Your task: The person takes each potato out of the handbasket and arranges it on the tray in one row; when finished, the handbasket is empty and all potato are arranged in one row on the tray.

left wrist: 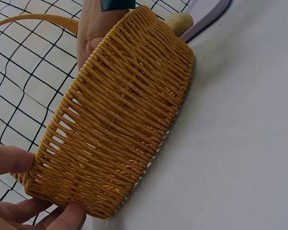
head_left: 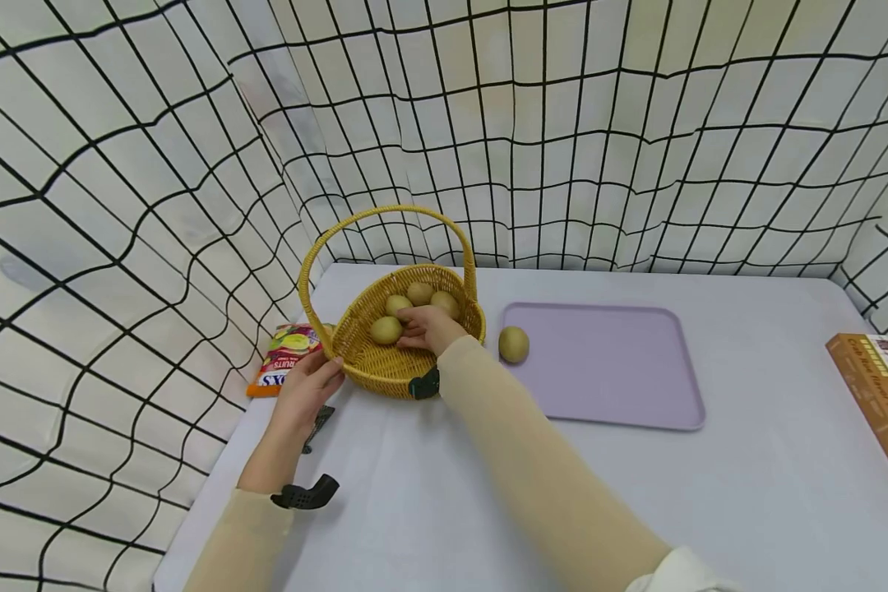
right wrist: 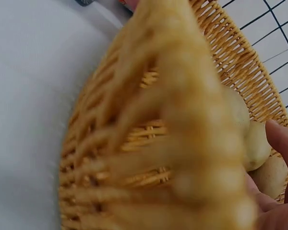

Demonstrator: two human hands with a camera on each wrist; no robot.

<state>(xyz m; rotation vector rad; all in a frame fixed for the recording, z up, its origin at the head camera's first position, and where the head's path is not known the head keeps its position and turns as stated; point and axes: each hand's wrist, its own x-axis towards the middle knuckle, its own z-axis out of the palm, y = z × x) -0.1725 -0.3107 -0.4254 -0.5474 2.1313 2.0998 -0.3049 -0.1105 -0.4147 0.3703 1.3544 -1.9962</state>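
A yellow woven basket (head_left: pixel 385 380) with a tall arched handle stands on the table's left side, several potatoes (head_left: pixel 386 330) inside it. My left hand (head_left: pixel 311 385) grips the basket's left end; in the left wrist view the thumb (left wrist: pixel 12 159) lies at the rim and the fingers curl underneath. Reaching over the front rim, my right hand (head_left: pixel 431 329) is inside the basket beside the potatoes, thumb and fingers apart. In the right wrist view the blurred rim hides part of that hand. Another potato (head_left: pixel 514 344) lies on the left edge of a lilac tray (head_left: pixel 614 362).
Behind my left hand lies a colourful snack bag (head_left: pixel 284 353). A dark object (head_left: pixel 320 423) rests on the table by the left wrist. At the far right is a brown box (head_left: pixel 876 395). Black netting (head_left: pixel 514 131) over white walls closes off the back and sides.
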